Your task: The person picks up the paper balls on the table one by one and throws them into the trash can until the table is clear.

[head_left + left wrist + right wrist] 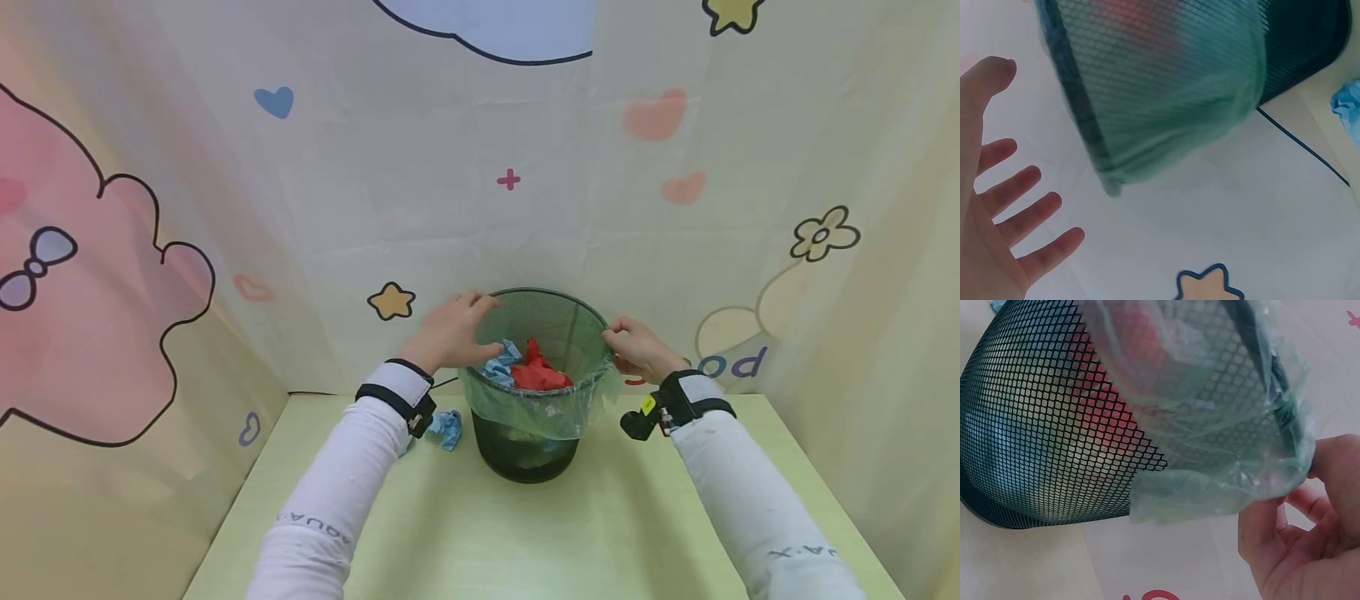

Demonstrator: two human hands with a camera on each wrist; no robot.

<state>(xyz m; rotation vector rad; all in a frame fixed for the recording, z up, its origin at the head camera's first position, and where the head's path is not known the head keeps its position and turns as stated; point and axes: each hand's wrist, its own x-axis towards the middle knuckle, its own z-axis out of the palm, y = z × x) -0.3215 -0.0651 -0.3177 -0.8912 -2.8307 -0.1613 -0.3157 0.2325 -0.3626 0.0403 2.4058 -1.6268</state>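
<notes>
A black mesh wastebasket [525, 462] stands upright, lined with a thin green plastic bag [517, 412] folded down over its rim. Crumpled red paper [538, 375] and crumpled blue paper [498, 368] lie inside. Beside the left part of the rim is my left hand [450, 329], fingers spread; the left wrist view shows a gap between this hand [985, 237] and the bag-covered rim [1075, 100]. On the opposite side my right hand [641, 348] pinches the bag's edge at the rim, thumb and forefinger meeting on the plastic [1297, 478] in the right wrist view.
A crumpled blue paper piece [447, 428] lies on the pale table [480, 542] left of the basket, with another partly hidden by the left wrist. A printed curtain [450, 208] hangs close behind the basket and along both sides.
</notes>
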